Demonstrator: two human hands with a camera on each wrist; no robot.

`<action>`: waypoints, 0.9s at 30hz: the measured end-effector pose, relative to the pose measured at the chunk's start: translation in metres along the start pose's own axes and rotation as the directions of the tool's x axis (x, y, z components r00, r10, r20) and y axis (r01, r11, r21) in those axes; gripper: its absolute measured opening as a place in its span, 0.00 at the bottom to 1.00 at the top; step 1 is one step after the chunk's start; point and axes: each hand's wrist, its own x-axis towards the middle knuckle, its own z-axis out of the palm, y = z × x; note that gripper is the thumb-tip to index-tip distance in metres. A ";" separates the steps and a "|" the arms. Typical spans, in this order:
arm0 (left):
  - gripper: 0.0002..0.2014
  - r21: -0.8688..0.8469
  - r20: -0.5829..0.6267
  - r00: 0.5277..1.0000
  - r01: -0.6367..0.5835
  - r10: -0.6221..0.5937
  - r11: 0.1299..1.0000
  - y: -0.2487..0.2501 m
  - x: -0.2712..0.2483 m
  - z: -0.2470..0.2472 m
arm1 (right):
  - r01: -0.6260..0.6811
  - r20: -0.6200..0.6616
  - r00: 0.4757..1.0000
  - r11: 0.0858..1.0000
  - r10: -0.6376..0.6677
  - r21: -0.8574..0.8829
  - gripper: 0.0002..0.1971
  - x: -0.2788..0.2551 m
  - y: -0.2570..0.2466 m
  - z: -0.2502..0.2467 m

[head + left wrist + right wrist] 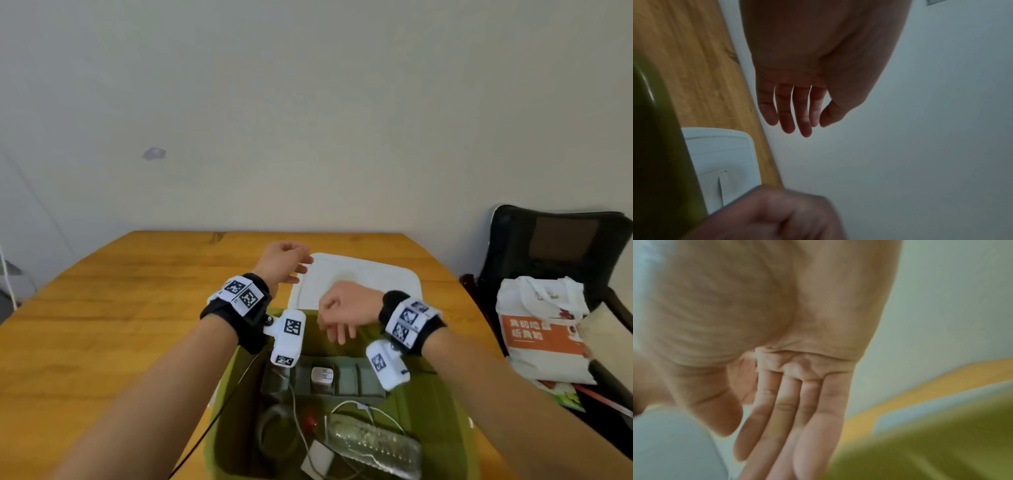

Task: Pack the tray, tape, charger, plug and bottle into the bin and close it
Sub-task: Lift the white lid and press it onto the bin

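Note:
An open green bin (233,394) stands at the table's near edge. Inside it lie a grey tray (346,382) with a white plug (322,377) in it, a tape roll (274,431), a white charger (317,459) with its cable, and a clear bottle (376,445) on its side. The white lid (370,274) lies flat on the table just behind the bin. My left hand (294,270) hovers at the lid's far left corner, fingers relaxed and empty (795,113). Over the bin's far rim hangs my right hand (332,322), fingers straight and holding nothing (777,418).
The wooden table (120,308) ends at a pale wall. A black chair (555,240) stands at the right with a white and orange bag (544,335) on it. A thin black cable (219,414) runs down past the bin's left side.

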 end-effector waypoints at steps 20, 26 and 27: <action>0.11 -0.185 0.020 0.929 0.366 -0.369 0.912 -0.024 0.145 0.043 | -0.428 -0.156 0.900 0.758 0.407 -0.492 0.08 0.195 0.189 -0.090; 0.12 -0.230 0.014 0.927 0.368 -0.376 0.901 -0.027 0.156 0.043 | -0.332 -0.122 0.924 0.598 0.363 -0.730 0.14 0.221 0.199 -0.075; 0.13 -0.234 0.014 0.927 0.367 -0.375 0.900 -0.027 0.156 0.043 | -0.335 -0.124 0.921 0.588 0.370 -0.736 0.17 0.223 0.197 -0.074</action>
